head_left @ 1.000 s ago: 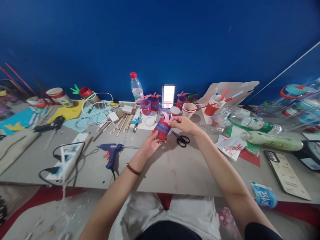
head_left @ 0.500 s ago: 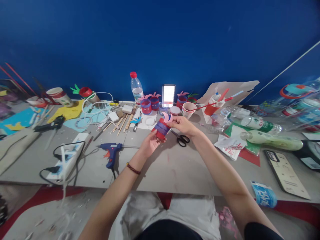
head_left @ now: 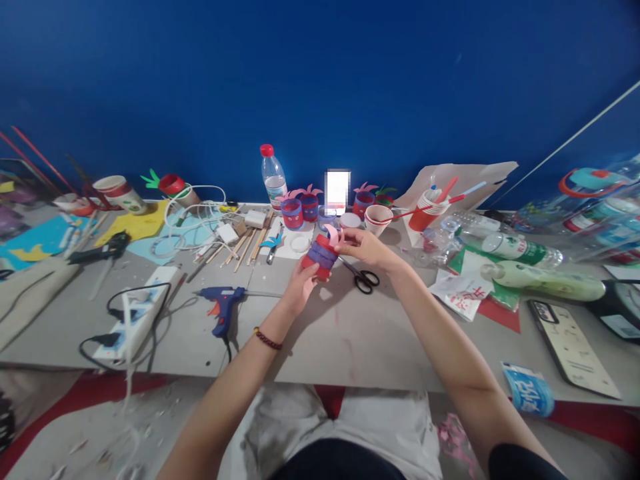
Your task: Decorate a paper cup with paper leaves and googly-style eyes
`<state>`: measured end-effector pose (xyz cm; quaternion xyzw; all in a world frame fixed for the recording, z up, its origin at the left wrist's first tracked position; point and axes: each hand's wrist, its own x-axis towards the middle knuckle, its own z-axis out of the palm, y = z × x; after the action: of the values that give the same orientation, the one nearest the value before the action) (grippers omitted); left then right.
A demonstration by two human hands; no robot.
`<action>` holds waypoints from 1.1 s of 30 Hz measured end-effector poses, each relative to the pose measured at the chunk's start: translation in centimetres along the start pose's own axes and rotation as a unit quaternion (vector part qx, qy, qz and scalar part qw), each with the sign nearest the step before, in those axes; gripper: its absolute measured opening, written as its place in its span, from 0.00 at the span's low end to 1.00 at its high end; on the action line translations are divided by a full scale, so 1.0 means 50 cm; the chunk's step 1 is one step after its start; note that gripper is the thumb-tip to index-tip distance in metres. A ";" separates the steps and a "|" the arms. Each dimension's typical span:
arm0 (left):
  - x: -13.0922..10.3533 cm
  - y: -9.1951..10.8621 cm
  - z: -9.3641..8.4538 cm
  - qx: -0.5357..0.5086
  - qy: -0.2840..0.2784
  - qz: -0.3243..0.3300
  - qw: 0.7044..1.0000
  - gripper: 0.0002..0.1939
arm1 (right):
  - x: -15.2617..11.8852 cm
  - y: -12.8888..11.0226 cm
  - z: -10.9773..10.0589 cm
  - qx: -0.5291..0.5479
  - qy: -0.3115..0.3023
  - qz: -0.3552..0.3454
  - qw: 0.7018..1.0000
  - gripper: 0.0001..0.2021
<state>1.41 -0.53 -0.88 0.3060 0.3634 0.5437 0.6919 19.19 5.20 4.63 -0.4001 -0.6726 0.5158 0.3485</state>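
Observation:
A small red cup [head_left: 325,259] with a purple band round it is held tilted above the table, with my left hand [head_left: 301,283] wrapped round its lower side. From the top edge of the cup rises a curved pink paper cutout [head_left: 333,235]. My right hand [head_left: 367,249] pinches at that cutout where it meets the rim; the fingertips partly hide the contact. Black-handled scissors [head_left: 367,281] lie on the table just beneath my right hand. Behind the held cup stand similar decorated cups [head_left: 292,213] in red and purple with pink cutouts.
A blue hot glue gun [head_left: 226,310] lies left of my hands, near a white power strip [head_left: 137,320]. Wooden sticks, white cables and a water bottle [head_left: 273,177] are further back. To the right are a paper cup [head_left: 377,219], plastic bottles [head_left: 525,248] and a phone [head_left: 573,347].
The held cup has tilted slightly and my left fingers have shifted a little on it. My right hand stays almost in the same spot at the pink cutout.

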 end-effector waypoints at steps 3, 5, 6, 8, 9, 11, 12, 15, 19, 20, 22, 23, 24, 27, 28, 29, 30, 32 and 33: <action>-0.005 -0.005 0.005 0.056 0.022 0.070 0.996 0.25 | 0.002 -0.006 -0.010 0.007 0.023 -0.012 1.000 0.19; -0.012 -0.006 0.010 0.090 0.037 0.108 0.989 0.27 | 0.001 -0.008 -0.019 0.012 0.031 -0.006 0.999 0.22; -0.016 -0.006 0.012 0.106 0.045 0.127 0.985 0.29 | 0.001 -0.009 -0.024 0.016 0.025 0.000 1.000 0.23; -0.024 -0.005 0.017 0.142 0.058 0.164 0.974 0.33 | -0.001 -0.010 -0.034 0.032 0.010 0.022 0.999 0.24; -0.028 -0.004 0.019 0.161 0.055 0.176 0.969 0.34 | -0.001 -0.010 -0.039 0.041 0.008 0.037 0.998 0.24; -0.035 -0.001 0.023 0.195 0.043 0.191 0.961 0.35 | -0.002 -0.009 -0.049 0.053 0.021 0.073 0.996 0.24; -0.038 0.000 0.025 0.208 0.035 0.193 0.958 0.34 | -0.002 -0.009 -0.054 0.057 0.029 0.093 0.994 0.24; -0.043 0.003 0.031 0.237 0.015 0.192 0.952 0.34 | -0.005 -0.009 -0.069 0.051 0.022 0.133 0.990 0.24; -0.041 -0.001 0.028 0.313 -0.015 0.198 0.929 0.35 | -0.014 -0.007 -0.086 -0.027 -0.023 0.114 0.993 0.21; -0.040 -0.003 0.025 0.338 -0.017 0.210 0.917 0.36 | -0.016 -0.005 -0.089 -0.051 -0.028 0.107 0.993 0.21; -0.035 -0.005 0.018 0.380 -0.008 0.237 0.894 0.35 | -0.018 -0.001 -0.094 -0.082 -0.038 0.099 0.991 0.21; -0.033 -0.006 0.015 0.392 0.001 0.249 0.886 0.35 | -0.019 0.001 -0.095 -0.087 -0.046 0.098 0.990 0.20; -0.031 -0.007 0.012 0.400 0.011 0.260 0.879 0.34 | -0.019 0.004 -0.095 -0.085 -0.056 0.099 0.990 0.20; -0.026 -0.008 0.007 0.417 0.025 0.287 0.862 0.33 | -0.017 0.008 -0.092 -0.054 -0.075 0.110 0.990 0.20; -0.025 -0.009 0.007 0.422 0.026 0.296 0.857 0.32 | -0.016 0.009 -0.090 -0.042 -0.074 0.113 0.990 0.20; -0.024 -0.009 0.006 0.424 0.028 0.304 0.853 0.32 | -0.015 0.010 -0.089 -0.031 -0.073 0.114 0.990 0.20; -0.024 -0.010 0.006 0.424 0.032 0.309 0.851 0.32 | -0.014 0.011 -0.087 -0.023 -0.072 0.114 0.991 0.21; -0.024 -0.009 0.006 0.423 0.041 0.315 0.849 0.33 | -0.013 0.012 -0.084 -0.009 -0.072 0.115 0.991 0.23; -0.024 -0.009 0.006 0.426 0.044 0.316 0.847 0.33 | -0.013 0.012 -0.081 -0.003 -0.072 0.115 0.991 0.25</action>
<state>1.72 -1.82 -0.87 0.6448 0.4729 0.5374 0.2680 23.17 6.41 4.92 -0.4372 -0.6472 0.5781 0.2363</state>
